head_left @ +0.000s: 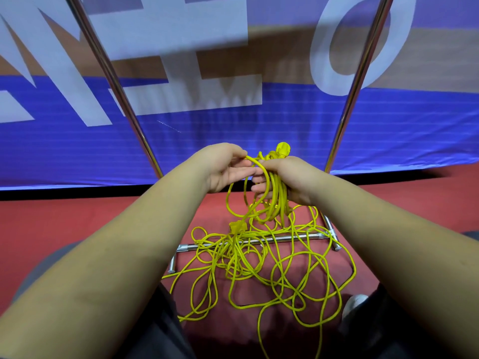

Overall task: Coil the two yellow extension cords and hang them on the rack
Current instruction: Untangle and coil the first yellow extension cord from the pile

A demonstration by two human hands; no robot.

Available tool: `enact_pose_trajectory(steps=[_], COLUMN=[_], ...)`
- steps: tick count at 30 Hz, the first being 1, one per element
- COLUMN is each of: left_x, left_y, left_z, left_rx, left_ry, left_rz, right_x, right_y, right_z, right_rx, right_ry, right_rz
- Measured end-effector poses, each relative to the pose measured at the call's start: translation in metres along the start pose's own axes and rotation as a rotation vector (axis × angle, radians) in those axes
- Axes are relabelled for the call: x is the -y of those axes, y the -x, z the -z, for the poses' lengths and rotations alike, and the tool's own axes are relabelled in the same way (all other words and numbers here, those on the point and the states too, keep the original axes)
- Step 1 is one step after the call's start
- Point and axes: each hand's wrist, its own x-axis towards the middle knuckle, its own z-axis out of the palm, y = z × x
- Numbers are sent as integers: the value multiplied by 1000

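My right hand (pixel 287 180) is curled round a bunch of yellow loops (pixel 275 195), with a plug (pixel 283 149) sticking up above my knuckles. My left hand (pixel 228 169), touching the right, pinches one strand (pixel 255 161) between thumb and fingers. Both hands are in front of the rack (pixel 114 81), between its two shiny uprights. A second plug (pixel 236 226) hangs just above the rack's bottom bar (pixel 189 246). The rest of the yellow cord (pixel 259 270) lies tangled on the red floor (pixel 77 216), across that bar and on my side of it. Behind the rack hangs a blue banner (pixel 233 130).
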Motion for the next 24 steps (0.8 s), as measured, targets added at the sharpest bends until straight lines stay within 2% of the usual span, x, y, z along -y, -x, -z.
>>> enact_pose_trajectory(steps=[2,4,7,8,10,13,19,24], left_x=[-1,0,3,4,8,18,23,19], left_y=[-2,-4,-16,-21,-28,-38,-50,-48], left_z=[3,6,17,23,31,37,44,50], left_rx=[-30,-105,-302,-308,-170,40,-18,50], left_ry=[0,-118,-503,-647,-872,-944,-1236,-1123], left_rz=[14,7,-141,-220,-363,-436,-424,-433], right_x=[0,0,0,0,0,2,3,6], right_y=[0,1,1,1,2,4,3,0], right_z=[-2,-3,-3,-2,-1,1,6,10], right_rx=[-20,-30,13,32,56,66,43,23], right_ry=[-7,14,50,56,76,99,97,185], right_rz=[4,39,72,81,104,124,139,90])
